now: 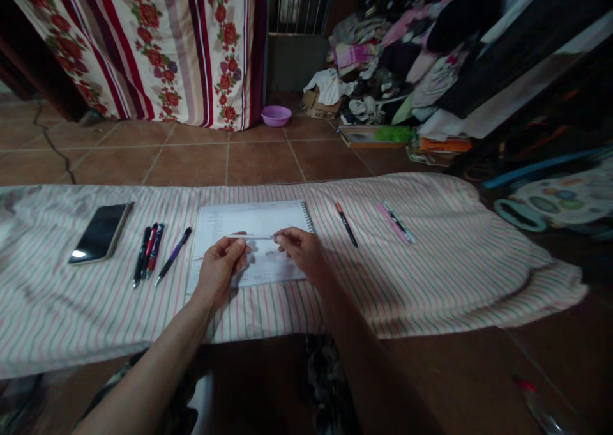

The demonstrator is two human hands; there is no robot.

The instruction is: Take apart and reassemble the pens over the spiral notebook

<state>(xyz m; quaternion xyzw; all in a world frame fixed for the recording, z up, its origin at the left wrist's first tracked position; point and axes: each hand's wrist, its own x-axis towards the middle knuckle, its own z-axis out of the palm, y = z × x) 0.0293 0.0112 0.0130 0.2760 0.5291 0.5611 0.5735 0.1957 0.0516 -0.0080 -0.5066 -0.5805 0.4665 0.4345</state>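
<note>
Though slim, rod [259,237] across both grips [221,259] [301,248].

left hand [223,266], right hand [301,250], both holding thin rod [258,236], notebook [253,215] beneath

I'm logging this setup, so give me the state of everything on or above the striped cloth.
Thin white stick: level, held by left hand and right hand
Spiral notebook: flat, page up, partly covered
Smartphone: face up, screen dark
Clustered pens: lying side by side
Purple-and-black pen: lying alone
Orange-and-black pen: lying alone
Pastel pens: lying together
</note>
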